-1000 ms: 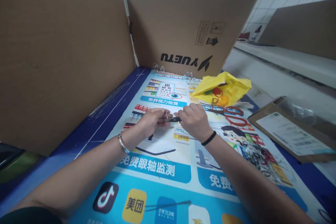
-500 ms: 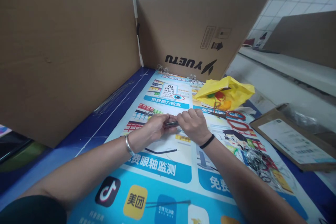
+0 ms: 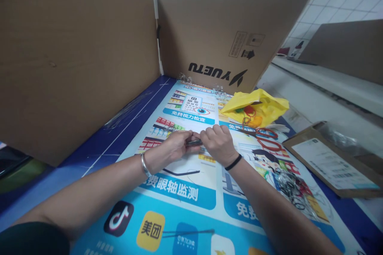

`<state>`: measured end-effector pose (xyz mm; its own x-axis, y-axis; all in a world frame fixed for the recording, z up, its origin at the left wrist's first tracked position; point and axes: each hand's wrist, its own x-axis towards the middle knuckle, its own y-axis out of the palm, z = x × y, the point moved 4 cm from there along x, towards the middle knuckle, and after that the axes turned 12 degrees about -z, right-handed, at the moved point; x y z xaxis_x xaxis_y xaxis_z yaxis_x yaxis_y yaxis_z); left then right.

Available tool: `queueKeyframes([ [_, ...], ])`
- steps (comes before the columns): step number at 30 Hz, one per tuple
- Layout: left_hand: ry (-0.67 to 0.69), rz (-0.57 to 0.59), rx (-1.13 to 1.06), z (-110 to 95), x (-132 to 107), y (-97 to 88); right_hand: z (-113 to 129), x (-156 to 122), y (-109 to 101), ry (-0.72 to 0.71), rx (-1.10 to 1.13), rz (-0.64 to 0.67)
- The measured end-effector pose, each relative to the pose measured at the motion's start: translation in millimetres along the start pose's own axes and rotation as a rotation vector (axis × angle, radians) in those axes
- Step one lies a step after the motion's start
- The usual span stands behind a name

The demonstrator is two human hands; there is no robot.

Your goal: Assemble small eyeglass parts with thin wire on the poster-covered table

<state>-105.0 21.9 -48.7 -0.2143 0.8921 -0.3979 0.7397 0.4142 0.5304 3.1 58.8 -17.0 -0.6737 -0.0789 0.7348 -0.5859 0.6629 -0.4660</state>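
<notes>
My left hand (image 3: 173,147) and my right hand (image 3: 218,143) meet over a printed poster (image 3: 185,203) on the table. Both are closed in a pinch on one small dark slender piece (image 3: 194,142), which spans the gap between them. A silver bangle circles my left wrist and a black band my right. Below the hands a thin dark curved rod (image 3: 181,173) lies on the poster. Another dark rod (image 3: 191,232) lies nearer to me.
Cardboard walls (image 3: 74,55) stand at the left and back. A yellow plastic bag (image 3: 257,105) with red rings (image 3: 267,133) lies at the back right. A pile of small metal parts (image 3: 291,185) sits to the right, beside a flat cardboard parcel (image 3: 332,163).
The hands have drawn closer together on the dark piece and stay at the same spot. The view has tilted slightly.
</notes>
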Motion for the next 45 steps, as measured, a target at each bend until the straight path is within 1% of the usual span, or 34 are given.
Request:
queueKeyframes([
  [5, 0.009, 0.007, 0.014, -0.9, -1.0, 0.1, 0.4, -0.2, 0.5, -0.010, -0.010, 0.005],
  [8, 0.045, -0.012, 0.030, -4.0, -2.3, 0.3, 1.1, -0.5, 0.9, -0.007, -0.017, 0.004],
  [11, 0.124, -0.053, 0.061, -8.3, -2.9, -0.7, 1.5, -1.1, 2.2, 0.019, -0.020, 0.013],
  [16, 0.277, -0.073, 0.132, -13.7, -3.2, -4.7, 1.5, -3.1, 5.6, 0.075, -0.026, 0.046],
  [18, 0.314, -0.036, 0.151, -15.1, -3.0, -5.9, 1.2, -4.3, 7.1, 0.092, -0.015, 0.069],
  [21, 0.355, 0.091, 0.170, -17.7, -2.4, -4.9, -0.4, -6.0, 9.0, 0.138, 0.007, 0.112],
  [24, 0.372, 0.179, 0.192, -20.6, -1.1, -4.2, -1.5, -6.6, 10.7, 0.189, 0.052, 0.200],
  [30, 0.366, 0.280, 0.262, -26.4, -2.2, -3.4, -1.2, -1.9, 11.1, 0.298, 0.129, 0.485],
  [33, 0.375, 0.331, 0.322, -28.8, -4.4, -2.9, -0.6, 1.2, 10.0, 0.338, 0.165, 0.597],
  [38, 0.419, 0.334, 0.444, -30.5, -6.3, -3.7, -0.9, 0.7, 12.3, 0.402, 0.213, 0.714],
  [41, 0.468, 0.349, 0.516, -30.9, -7.4, -3.6, -0.7, -2.0, 16.0, 0.401, 0.253, 0.753],
  [45, 0.559, 0.343, 0.637, -30.5, -7.9, -3.5, -1.0, -7.3, 21.4, 0.392, 0.325, 0.838],
])
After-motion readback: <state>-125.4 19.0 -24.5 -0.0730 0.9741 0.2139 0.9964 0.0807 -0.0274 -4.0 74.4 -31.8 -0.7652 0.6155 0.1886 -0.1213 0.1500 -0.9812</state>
